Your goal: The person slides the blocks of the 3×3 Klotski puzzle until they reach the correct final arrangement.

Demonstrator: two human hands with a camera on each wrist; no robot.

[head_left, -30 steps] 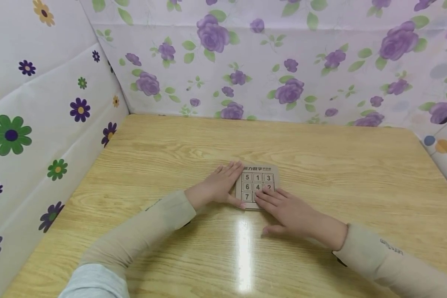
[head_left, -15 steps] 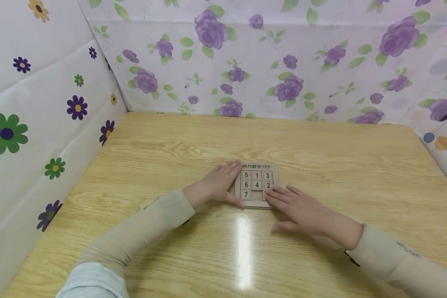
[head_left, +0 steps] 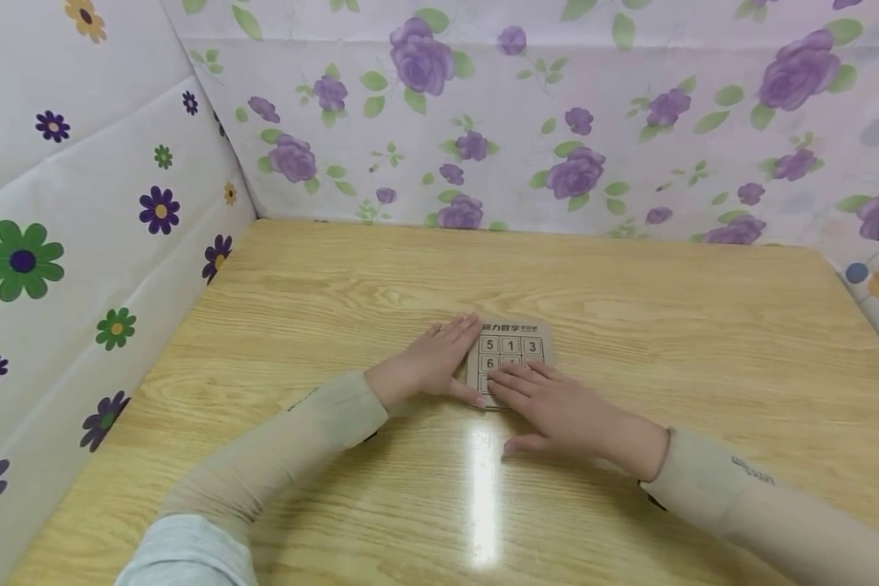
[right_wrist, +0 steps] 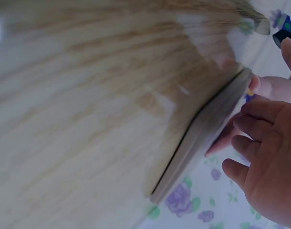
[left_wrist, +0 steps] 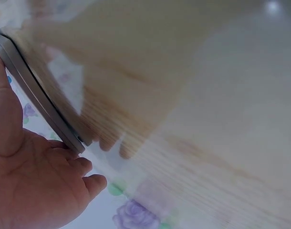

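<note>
A white cloth with purple roses (head_left: 421,57) stands behind a wood-grain tabletop (head_left: 337,277), with a second cloth, patterned with daisies (head_left: 22,262), to the left. Head view: between a person's two hands, a square number board (head_left: 516,328) lies flat on the tabletop. The left hand (head_left: 432,360) spans the board's left edge, its fingertips at the far corner and its thumb at the near one; the fingers are extended and touch the board without closing round it. The right hand (head_left: 564,411) is likewise unclenched, its straight fingers laid across the near right tiles and its thumb held apart, over the tabletop. Beyond the right fingertips show the tiles 5 (head_left: 489,345), 1 (head_left: 510,346) and 3 (head_left: 531,347), with the 6 (head_left: 490,364) nearer the left thumb; printed characters line the far margin. Beige sleeves (head_left: 286,448) cover both forearms. Left wrist view: the board appears edge-on, against the left hand. Right wrist view: the board's edge lies beside the right hand's bent fingers, and the left thumb meets its far corner; whether every right fingertip touches a tile is hard to tell from this low angle.
</note>
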